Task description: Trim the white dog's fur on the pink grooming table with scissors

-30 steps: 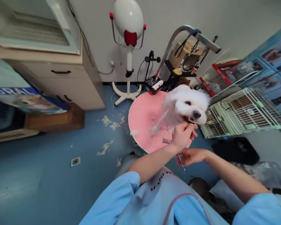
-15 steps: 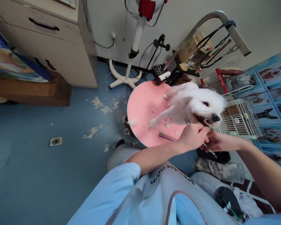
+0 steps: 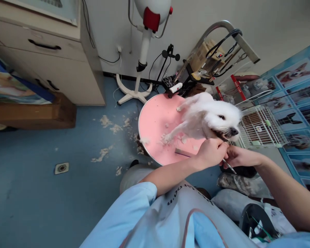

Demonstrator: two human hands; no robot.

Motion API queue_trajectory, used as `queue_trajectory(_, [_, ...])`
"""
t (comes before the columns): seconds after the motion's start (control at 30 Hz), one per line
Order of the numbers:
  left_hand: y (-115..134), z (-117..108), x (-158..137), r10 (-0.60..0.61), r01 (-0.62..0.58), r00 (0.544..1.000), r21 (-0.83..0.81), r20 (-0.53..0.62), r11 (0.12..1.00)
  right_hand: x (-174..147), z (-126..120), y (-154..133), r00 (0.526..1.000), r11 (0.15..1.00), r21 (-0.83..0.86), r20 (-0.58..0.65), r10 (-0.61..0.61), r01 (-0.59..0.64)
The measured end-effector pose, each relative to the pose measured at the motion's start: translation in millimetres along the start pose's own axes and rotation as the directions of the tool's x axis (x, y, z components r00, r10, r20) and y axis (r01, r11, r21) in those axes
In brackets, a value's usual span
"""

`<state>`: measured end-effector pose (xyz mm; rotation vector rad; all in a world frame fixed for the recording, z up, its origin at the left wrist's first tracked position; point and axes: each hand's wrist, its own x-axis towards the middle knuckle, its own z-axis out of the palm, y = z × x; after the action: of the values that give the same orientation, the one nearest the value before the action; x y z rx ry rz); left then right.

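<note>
A white fluffy dog (image 3: 196, 117) sits on a round pink table (image 3: 155, 120), head turned to the right and mouth slightly open. Right under its chin my left hand (image 3: 213, 151) is closed, apparently on the chin fur; its fingertips are partly hidden. Beside it and touching it, my right hand (image 3: 239, 156) is closed around slim metal scissors (image 3: 229, 166). Only a thin shiny length of them shows, slanting down to the right below the fingers. Near my left forearm a flat comb (image 3: 184, 152) lies on the table among tufts of cut fur.
Behind the table stand a white dryer on a wheeled stand (image 3: 139, 82), a tool holder (image 3: 168, 82) and a bent metal arm (image 3: 227, 26) with cords. A wire cage (image 3: 263, 127) is to the right. Fur clumps (image 3: 103, 154) lie on the blue floor.
The view has shifted, so the surroundings sit slightly lower and to the left. Both hands stay together at the dog's chin, with the scissors at nearly the same slant.
</note>
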<state>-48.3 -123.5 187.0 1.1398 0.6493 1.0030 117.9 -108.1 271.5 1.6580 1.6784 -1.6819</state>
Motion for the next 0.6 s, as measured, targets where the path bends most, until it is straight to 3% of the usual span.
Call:
queue_trajectory(0.3, [1,2,3,0.023,-0.023,1.0,0.054,0.003,0.998,13,7,10,0.983,0.99,-0.065,-0.128,-0.13,0.123])
queue_trajectory(0.5, [2,3,3,0.032,-0.032,0.999,0.097,0.004,0.995,26,10,20,0.941,0.955,-0.251,-0.255,-0.224,0.16])
queue_trajectory(0.6, [1,4,4,0.026,-0.027,1.0,0.125,0.012,0.992,33,12,26,0.918,0.94,-0.266,-0.276,-0.287,0.214])
